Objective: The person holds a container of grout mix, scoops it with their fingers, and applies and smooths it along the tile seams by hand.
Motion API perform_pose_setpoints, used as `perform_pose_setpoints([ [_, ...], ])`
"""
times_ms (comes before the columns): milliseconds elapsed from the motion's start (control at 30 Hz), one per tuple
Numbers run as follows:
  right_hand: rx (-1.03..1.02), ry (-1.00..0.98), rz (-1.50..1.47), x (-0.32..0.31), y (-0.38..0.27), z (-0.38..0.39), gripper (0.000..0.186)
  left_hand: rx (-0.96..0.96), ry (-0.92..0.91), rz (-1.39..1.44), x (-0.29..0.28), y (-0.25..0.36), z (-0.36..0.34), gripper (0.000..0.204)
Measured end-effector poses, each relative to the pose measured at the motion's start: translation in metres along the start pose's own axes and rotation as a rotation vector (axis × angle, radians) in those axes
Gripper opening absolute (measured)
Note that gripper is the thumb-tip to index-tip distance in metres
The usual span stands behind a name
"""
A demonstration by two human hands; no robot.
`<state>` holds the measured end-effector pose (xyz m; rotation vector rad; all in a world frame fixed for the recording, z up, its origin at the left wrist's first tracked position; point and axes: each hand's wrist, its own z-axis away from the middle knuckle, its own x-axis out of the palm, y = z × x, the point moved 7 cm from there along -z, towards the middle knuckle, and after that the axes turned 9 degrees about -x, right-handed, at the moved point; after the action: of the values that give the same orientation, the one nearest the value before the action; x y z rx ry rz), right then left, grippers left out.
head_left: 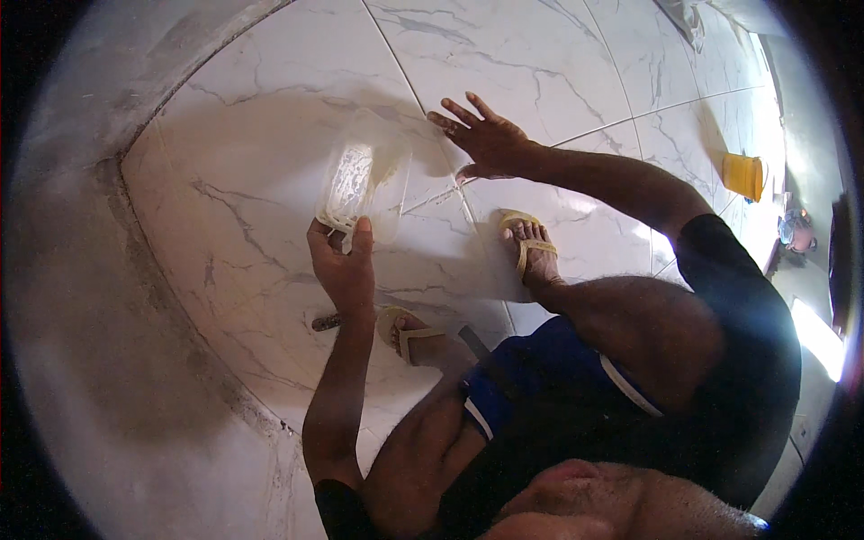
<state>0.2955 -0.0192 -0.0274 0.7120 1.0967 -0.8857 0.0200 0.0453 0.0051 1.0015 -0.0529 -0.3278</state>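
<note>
Marbled tiles (252, 162) cover the floor. Left of upper centre, the left hand (344, 268) pinches a clear tub (358, 175) by its lower rim, a sound hold: likely light, bendy, slick. The right hand's (490, 146) fingers spread wide.

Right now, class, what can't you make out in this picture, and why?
In the head view:
Clear container in the left hand: glare obscures the marks inside.
Dark object on the floor: the left forearm hides one end.
Yellow bucket: its wall hides any contents.
Pale sheet, upper right: cut off by the top edge.
Small things beside the bucket: too small and blurred.
</note>
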Motion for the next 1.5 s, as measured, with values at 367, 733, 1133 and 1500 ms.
perform_pose_setpoints([
  [367, -0.026, 0.02, -0.133, 0.018, 0.039, -0.013, 0.085, 0.001, -0.012, 0.005, 0.001, 0.007, 0.004, 0.056],
  [733, -0.204, -0.065, -0.225, 0.027, 0.021, 0.005, 0.076, -0.013, -0.021, 0.029, -0.001, 0.002, 0.001, 0.054],
  [1133, -0.36, -0.05, -0.403, 0.021, -0.018, 0.038, 0.079, -0.011, -0.012, -0.003, 0.002, 0.012, 0.006, 0.054],
  [1500, -0.009, 0.143, -0.271, 0.002, 0.038, 0.003, 0.074, -0.024, -0.017, -0.012, 0.004, 0.014, 0.004, 0.055],
])
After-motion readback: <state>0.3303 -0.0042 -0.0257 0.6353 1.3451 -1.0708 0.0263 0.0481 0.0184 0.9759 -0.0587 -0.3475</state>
